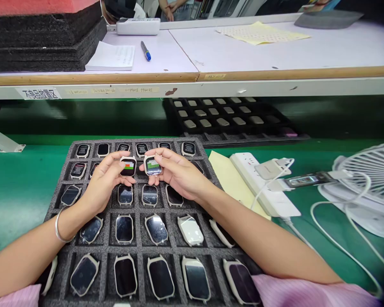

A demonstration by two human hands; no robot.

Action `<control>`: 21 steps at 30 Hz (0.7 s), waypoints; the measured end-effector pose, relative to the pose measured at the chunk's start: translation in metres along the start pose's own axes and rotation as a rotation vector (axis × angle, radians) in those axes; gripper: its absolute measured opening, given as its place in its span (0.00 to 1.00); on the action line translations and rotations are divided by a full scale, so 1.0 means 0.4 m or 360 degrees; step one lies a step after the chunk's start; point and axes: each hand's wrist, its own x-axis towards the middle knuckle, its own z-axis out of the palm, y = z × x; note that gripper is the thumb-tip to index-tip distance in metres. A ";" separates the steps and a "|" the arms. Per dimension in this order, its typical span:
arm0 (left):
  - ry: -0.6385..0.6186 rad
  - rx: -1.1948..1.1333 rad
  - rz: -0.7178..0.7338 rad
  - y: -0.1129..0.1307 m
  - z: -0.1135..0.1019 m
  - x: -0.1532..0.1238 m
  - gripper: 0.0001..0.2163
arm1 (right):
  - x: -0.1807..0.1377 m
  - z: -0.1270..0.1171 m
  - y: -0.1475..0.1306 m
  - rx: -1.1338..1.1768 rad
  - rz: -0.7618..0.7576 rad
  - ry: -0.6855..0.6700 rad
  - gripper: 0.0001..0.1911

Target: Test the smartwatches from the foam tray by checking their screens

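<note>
A dark foam tray (pixel 107 245) with a grid of pockets lies in front of me, filled with several white-cased smartwatch bodies. My left hand (pixel 103 181) pinches one watch body (pixel 128 166) whose screen shows a red and dark display. My right hand (pixel 176 172) grips a second watch body (pixel 153 165) with a lit green and white screen. Both watches are held side by side just above the tray's upper rows. A silver bangle (pixel 60 226) circles my left wrist.
A white power strip (pixel 262 187) with plugs and cables lies right of the tray, beside a yellow sheet (pixel 225 175) and a white fan (pixel 368 179). A second dark tray (pixel 224 117) sits behind. The raised shelf carries a pen (pixel 145 50), papers, foam stacks (pixel 41 38).
</note>
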 end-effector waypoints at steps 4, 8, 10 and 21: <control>0.0024 0.0038 -0.0019 -0.003 -0.001 0.002 0.12 | -0.001 0.000 0.001 -0.0075 -0.0008 0.0004 0.17; 0.0039 0.0236 0.0140 -0.009 -0.005 0.002 0.10 | -0.002 -0.001 -0.001 -0.0158 -0.0026 0.0000 0.14; 0.0017 0.0267 0.0187 -0.010 -0.007 0.003 0.13 | -0.001 -0.001 -0.002 -0.0097 0.0011 0.0009 0.12; -0.0196 0.0467 0.0156 -0.018 -0.039 0.046 0.28 | 0.005 -0.014 -0.001 -0.0328 -0.0085 -0.0027 0.29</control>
